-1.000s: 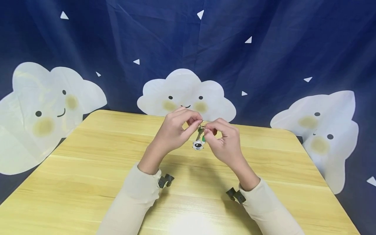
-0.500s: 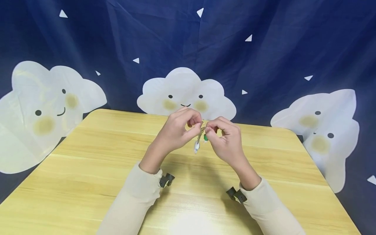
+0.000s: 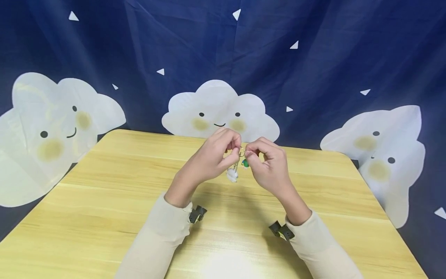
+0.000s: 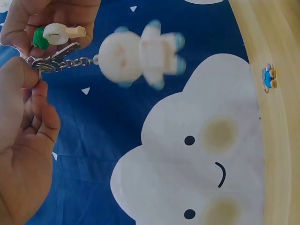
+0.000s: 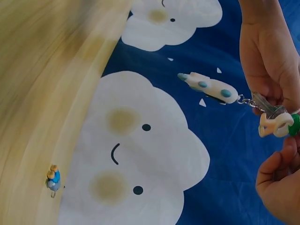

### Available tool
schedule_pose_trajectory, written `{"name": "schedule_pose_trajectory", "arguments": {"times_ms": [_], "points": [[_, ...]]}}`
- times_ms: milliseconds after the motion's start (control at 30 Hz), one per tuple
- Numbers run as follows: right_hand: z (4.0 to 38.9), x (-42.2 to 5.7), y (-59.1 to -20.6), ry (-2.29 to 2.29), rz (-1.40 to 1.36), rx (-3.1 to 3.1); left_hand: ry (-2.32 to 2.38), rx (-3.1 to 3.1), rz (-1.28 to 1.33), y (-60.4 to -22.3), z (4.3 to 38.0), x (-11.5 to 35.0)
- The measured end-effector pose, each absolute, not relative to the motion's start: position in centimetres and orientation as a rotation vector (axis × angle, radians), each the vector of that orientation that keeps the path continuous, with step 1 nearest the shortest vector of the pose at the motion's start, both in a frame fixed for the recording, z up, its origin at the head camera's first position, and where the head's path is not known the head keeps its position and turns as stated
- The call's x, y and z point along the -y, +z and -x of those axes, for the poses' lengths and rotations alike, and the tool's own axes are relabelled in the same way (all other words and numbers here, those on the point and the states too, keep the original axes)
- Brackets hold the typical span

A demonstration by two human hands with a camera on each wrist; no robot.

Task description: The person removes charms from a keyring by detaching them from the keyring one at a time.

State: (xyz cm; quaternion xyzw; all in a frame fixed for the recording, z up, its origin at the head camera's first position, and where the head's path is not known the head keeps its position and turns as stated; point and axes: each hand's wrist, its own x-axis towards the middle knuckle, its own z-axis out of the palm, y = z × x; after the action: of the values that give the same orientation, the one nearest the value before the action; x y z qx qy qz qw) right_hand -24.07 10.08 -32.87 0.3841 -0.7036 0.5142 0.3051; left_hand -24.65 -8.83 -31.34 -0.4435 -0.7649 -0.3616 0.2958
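My left hand (image 3: 212, 155) and right hand (image 3: 268, 166) meet above the table's far part, thumb and fingertips pinching opposite sides of a thin metal key ring (image 3: 242, 152). From the ring hangs a white astronaut-like figure charm (image 4: 124, 56) with pale blue hands and feet, on a short chain (image 4: 77, 62). Metal keys (image 5: 267, 104) sit by the ring between the hands. A small green-and-white charm (image 4: 56, 34) dangles close under my right fingers. The fingertips partly hide the ring.
In both wrist views a small blue figure charm (image 5: 54, 178) with its own ring lies on the wooden table (image 3: 104, 217). A dark blue curtain (image 3: 216, 42) with white clouds stands behind the table's far edge. Black wrist mounts (image 3: 197, 214) sit at both cuffs.
The white figure has swung round on its chain, from its dark face to its plain white side. The ring shows more between the fingers, and the green charm hangs further into view.
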Motion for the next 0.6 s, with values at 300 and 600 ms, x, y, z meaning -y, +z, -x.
{"name": "schedule_pose_trajectory", "arguments": {"times_ms": [300, 600], "points": [[24.3, -10.9, -32.3, 1.228, -1.068, 1.939, -0.871, 2.084, 1.208, -31.0, 24.4, 8.4], [24.3, -11.5, -32.0, 1.411, -1.041, 2.012, -0.801, 2.032, 1.23, -30.7, 24.0, 8.4]]}}
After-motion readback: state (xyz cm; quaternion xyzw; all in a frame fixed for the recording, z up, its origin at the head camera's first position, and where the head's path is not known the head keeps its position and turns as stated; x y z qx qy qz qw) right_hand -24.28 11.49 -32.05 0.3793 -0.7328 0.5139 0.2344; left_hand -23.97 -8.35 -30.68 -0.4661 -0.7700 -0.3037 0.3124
